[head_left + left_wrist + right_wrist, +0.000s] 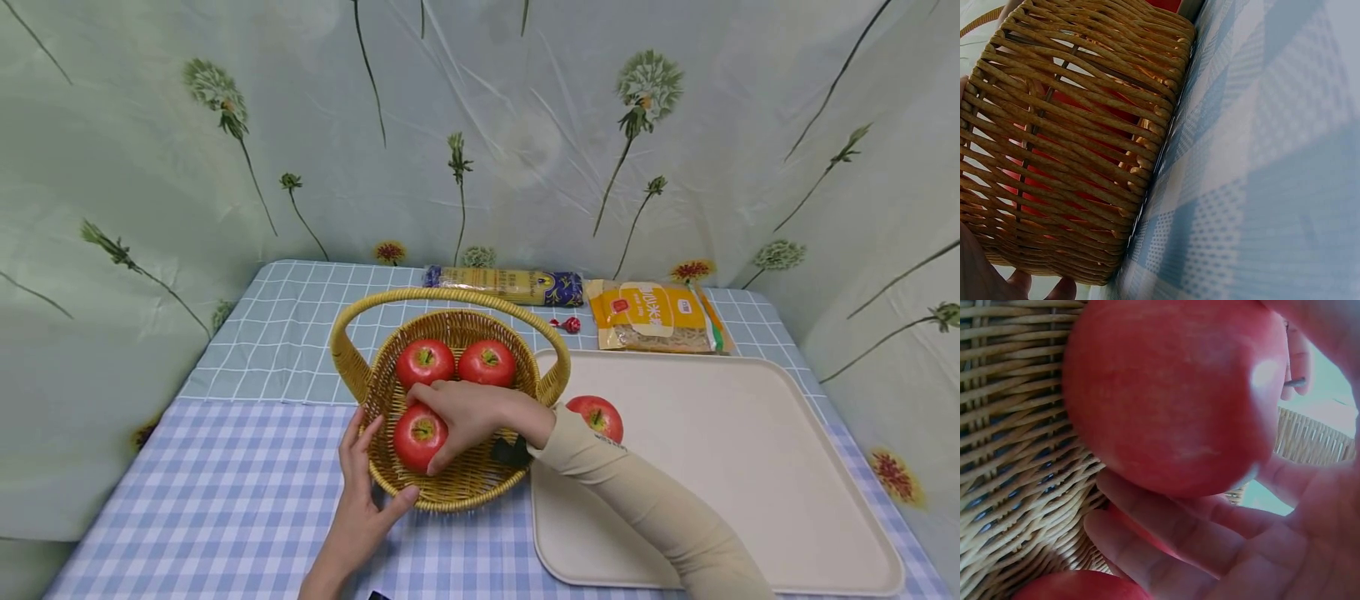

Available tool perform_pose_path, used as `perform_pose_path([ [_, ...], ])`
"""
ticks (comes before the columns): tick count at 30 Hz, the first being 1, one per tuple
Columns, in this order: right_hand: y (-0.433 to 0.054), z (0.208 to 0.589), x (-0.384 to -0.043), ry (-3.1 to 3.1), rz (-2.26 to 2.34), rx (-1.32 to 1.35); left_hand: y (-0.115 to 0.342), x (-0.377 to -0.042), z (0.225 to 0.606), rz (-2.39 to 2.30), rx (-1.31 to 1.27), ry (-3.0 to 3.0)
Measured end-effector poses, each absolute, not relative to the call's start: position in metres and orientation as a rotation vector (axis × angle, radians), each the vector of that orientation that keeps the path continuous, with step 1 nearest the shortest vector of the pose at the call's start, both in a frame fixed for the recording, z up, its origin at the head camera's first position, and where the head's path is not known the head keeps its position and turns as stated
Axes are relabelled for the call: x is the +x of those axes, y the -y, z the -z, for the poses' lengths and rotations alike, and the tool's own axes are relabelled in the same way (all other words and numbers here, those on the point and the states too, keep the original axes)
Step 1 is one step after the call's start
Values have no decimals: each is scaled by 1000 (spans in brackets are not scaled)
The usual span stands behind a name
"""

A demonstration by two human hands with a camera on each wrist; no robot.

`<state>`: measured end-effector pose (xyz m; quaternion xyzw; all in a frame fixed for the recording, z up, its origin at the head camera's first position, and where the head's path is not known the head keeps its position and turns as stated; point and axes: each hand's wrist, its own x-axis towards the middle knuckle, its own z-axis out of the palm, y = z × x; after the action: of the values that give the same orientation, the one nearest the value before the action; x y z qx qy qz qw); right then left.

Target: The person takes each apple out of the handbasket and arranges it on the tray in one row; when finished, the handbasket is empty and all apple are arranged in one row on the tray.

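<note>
A round wicker basket (487, 492) with a tall arched handle stands on the checked cloth. My right hand (468, 412) reaches down into it and grips a red apple (415, 433) near the basket's left front side, thumb on one side and fingers on the other. In the right wrist view that apple (1172, 394) lies against the woven wall. Two more apples, one at the back left (425, 363) and one at the back right (487, 364), sit in the basket. My left hand (363, 492) rests against the basket's left front side, fingers and thumb spread along the rim.
A beige tray (712, 467) lies to the right, with another apple (600, 417) at its left side, partly behind my right sleeve. Along the back lie a long noodle packet (502, 285), an orange-and-clear food bag (656, 317) and a small red wrapped candy (570, 325).
</note>
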<state>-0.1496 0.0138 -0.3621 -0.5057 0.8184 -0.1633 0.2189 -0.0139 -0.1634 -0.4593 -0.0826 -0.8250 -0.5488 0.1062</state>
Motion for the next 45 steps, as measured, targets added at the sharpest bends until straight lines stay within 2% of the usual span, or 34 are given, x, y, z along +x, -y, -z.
perform_pose_path([
  [7, -20, 356, -149, -2320, 475, -1329, 163, -14, 457, 1614, -237, 2439],
  [30, -52, 337, -129, -2363, 947, -1265, 162, -14, 457, 1631, -248, 2436],
  [45, -83, 340, -110, -2455, 1237, -1162, 163, -14, 457, 1636, -253, 2419],
])
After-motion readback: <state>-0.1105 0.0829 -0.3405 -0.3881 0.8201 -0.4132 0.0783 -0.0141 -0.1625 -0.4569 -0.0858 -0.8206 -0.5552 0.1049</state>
